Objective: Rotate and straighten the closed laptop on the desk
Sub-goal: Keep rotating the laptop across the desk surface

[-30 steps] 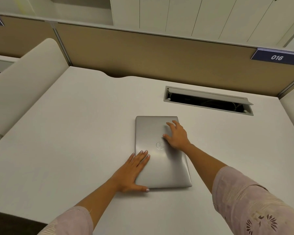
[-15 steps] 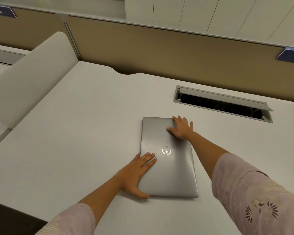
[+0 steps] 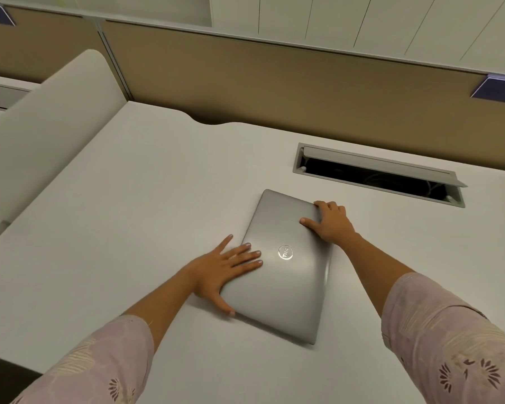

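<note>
A closed silver laptop (image 3: 286,275) with a round logo lies flat on the white desk (image 3: 123,228), a little right of centre, its long side running away from me and skewed clockwise. My left hand (image 3: 225,269) lies flat on its near left corner, fingers spread over the lid and thumb along the near edge. My right hand (image 3: 330,221) grips the far right corner, fingers curled over the edge and thumb on the lid.
An open cable slot (image 3: 376,176) with a raised flap sits in the desk behind the laptop. A tan partition (image 3: 274,91) closes the back. A white side panel (image 3: 50,123) rises on the left. The desk's near edge is at lower left.
The laptop has turned clockwise: its far end swung right and near left corner slid left. My right hand shifted from the lid's middle to the far right corner.
</note>
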